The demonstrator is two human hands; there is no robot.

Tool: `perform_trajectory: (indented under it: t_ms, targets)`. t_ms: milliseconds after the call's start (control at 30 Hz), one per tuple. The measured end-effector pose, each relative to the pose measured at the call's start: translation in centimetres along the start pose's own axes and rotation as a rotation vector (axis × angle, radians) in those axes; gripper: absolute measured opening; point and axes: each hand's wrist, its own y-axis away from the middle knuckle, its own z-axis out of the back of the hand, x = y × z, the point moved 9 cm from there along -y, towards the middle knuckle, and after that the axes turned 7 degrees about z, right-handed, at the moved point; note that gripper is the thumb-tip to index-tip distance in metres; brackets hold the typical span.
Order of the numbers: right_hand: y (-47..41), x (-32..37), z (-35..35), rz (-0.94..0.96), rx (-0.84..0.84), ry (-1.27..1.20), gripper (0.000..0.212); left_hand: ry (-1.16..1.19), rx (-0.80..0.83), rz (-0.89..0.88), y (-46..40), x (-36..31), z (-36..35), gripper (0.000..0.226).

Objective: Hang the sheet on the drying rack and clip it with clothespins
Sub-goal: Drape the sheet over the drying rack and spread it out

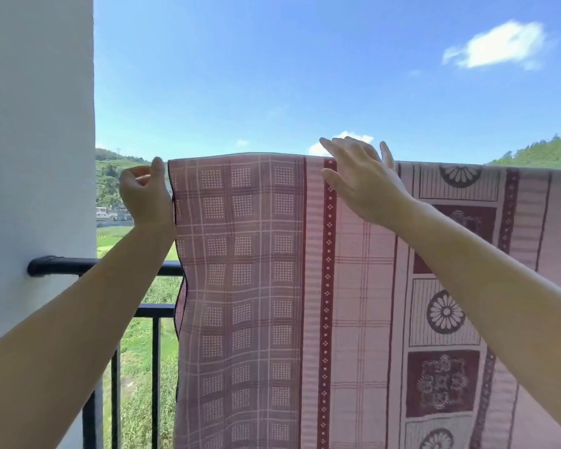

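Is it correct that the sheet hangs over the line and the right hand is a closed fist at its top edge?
Not quite. In the head view the right hand is open, fingers spread at the top edge of the sheet. The sheet does hang there.
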Motion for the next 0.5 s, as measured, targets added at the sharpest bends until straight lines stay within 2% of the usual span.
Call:
perform_trajectory:
  t_ms: [67, 133, 267, 333, 500]
  targets:
    - [3.5, -0.3, 1.5, -0.001, -0.195, 0.037, 0.051, -0.007, -0.016, -0.227, 2.9, -3.0, 0.6, 0.009]
    - [7.7, -1.5, 2.0, -0.035, -0.298, 0.052, 0.050, -0.021, 0.092, -0.459, 7.8, -5.1, -0.8, 0.010]
    - [16.7, -5.7, 1.1, -0.174, -0.211, 0.132, 0.048, -0.169, 0.585, -0.788, 22.5, -2.8, -7.6, 0.033]
    - [21.5, -8.4, 1.4, -0.259, -0.124, 0.186, 0.048, -0.219, 0.771, -0.868, 29.5, 0.2, -10.6, 0.041]
    - [34.8, -16.0, 6.6, -0.483, 0.070, 0.340, 0.048, -0.157, 0.999, -0.783, 42.7, 3.7, -17.6, 0.044]
